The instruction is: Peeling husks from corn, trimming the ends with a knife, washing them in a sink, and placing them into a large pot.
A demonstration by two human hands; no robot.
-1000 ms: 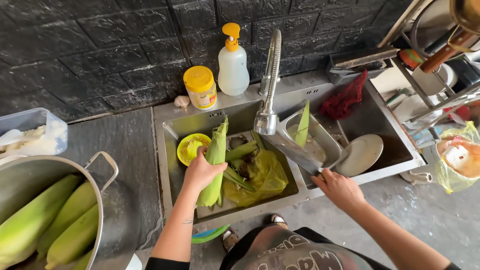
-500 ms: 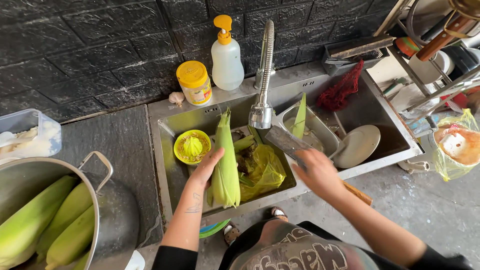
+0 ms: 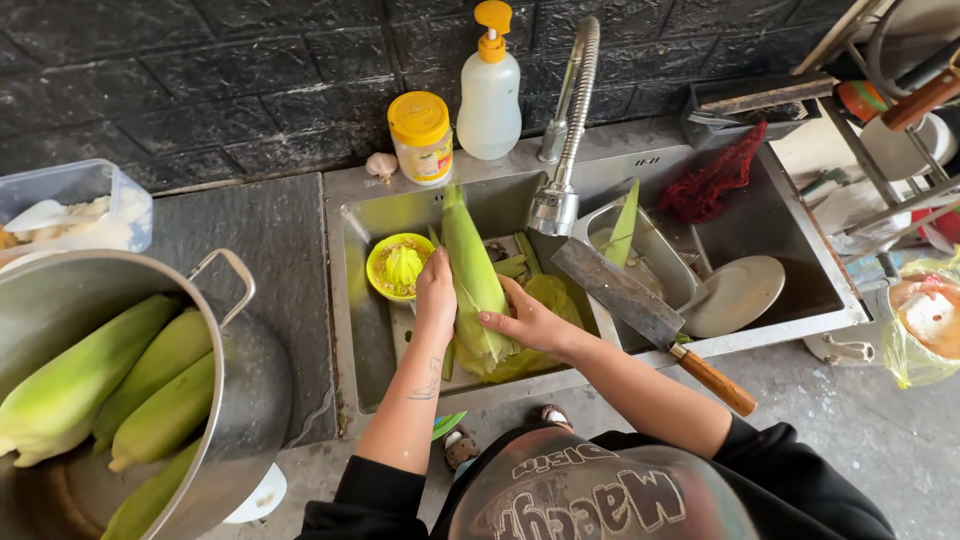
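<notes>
corn in both hands over the sink

pot at eight o'clock, nearest the camera, already has several green ears lying in it, so a good share of the work looks done. one more ear, the corn, is in hand over the left basin of the sink, upright with its tip toward twelve o'clock and husk on it yet. left hand is wrapped about its left side, fingers closed on the husk; right hand grips the lower right side, thumb across the leaves. loose husks lie under it, at the right of the basin. judged from this, the ear is not finished and the scraps remain to clear.

cleaver lies at three o'clock across the divider, untouched, handle toward the person. yellow strainer sits at ten o'clock of the corn, farther in. jar and soap bottle stand at twelve o'clock by the wall.

against half a second ago: then only the left hand had the corn and the right hand lay by the cleaver blade; now the right has come over to the ear, and the cleaver lies free.
</notes>
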